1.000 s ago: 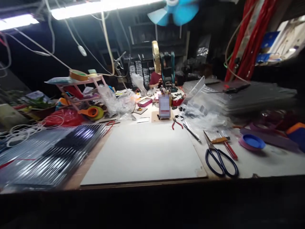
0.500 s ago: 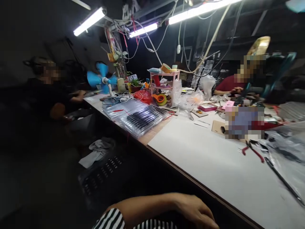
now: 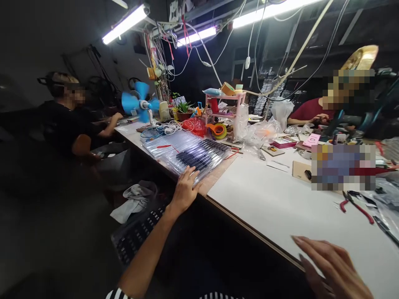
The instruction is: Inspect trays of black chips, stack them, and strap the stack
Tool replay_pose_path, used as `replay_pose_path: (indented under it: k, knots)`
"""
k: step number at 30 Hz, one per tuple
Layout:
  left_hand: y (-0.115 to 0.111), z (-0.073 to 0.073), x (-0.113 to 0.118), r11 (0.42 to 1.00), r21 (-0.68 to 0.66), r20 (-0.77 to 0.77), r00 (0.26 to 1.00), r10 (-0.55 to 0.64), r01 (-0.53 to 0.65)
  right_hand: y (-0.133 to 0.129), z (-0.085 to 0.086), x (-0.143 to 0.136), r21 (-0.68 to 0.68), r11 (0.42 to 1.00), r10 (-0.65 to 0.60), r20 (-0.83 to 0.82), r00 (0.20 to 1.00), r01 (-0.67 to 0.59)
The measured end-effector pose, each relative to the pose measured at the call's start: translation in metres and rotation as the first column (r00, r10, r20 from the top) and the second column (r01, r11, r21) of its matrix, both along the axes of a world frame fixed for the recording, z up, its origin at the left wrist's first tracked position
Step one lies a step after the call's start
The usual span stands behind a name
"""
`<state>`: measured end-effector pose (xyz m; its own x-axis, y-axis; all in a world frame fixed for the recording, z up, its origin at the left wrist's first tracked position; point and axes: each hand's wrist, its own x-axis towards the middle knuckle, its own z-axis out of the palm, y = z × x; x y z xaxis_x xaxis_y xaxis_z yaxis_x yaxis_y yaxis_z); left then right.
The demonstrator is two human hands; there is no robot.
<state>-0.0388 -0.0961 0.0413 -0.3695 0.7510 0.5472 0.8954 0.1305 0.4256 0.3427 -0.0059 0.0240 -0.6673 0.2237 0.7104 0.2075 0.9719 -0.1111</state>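
Note:
My left hand [image 3: 186,189] reaches forward to the near corner of a stack of clear plastic trays [image 3: 199,155], its fingers spread at the edge. Black strip-like pieces show inside the top tray, and a red pen-like item [image 3: 163,146] lies on the stack. Whether the fingertips press on the plastic or rest just short of it, I cannot tell. Over the front right of the white board [image 3: 258,199] hovers my right hand [image 3: 333,265], fingers stretched out and holding nothing. Red-handled pliers [image 3: 358,207] lie beyond it.
A blue fan [image 3: 141,101], a pink shelf [image 3: 224,108] and tape rolls [image 3: 218,131] stand behind the trays. Plastic bags and small tools lie at the back right. A person [image 3: 65,112] sits at left, another [image 3: 314,112] across the table. A dark crate [image 3: 140,232] stands below.
My left arm has swung from low in front of me up to the plastic trays. My right hand has come into view at the lower right. The camera has turned slightly left.

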Motion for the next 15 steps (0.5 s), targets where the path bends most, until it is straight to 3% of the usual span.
replay_pose_path:
  k: [4,6,11,15]
  knots:
    - [0.014,-0.017,-0.033,0.97,-0.214,-0.29,0.956,0.049,-0.114,-0.001,0.027,-0.068,-0.031,0.99,0.138,0.086,0.987,-0.136]
    - [0.019,-0.025,-0.041,0.954,-0.245,-0.388,0.919,0.068,-0.174,0.004,0.034,-0.094,-0.042,0.985,0.171,0.141,0.975,-0.166]
    - [0.027,-0.033,-0.051,0.945,-0.203,-0.524,0.844,0.116,-0.256,0.014,0.031,-0.146,-0.109,0.976,0.216,0.372,0.903,-0.189]
    - [0.034,-0.029,-0.053,0.934,-0.205,-0.576,0.808,0.126,-0.291,-0.002,0.026,-0.178,-0.144,0.961,0.275,0.489,0.828,-0.235]
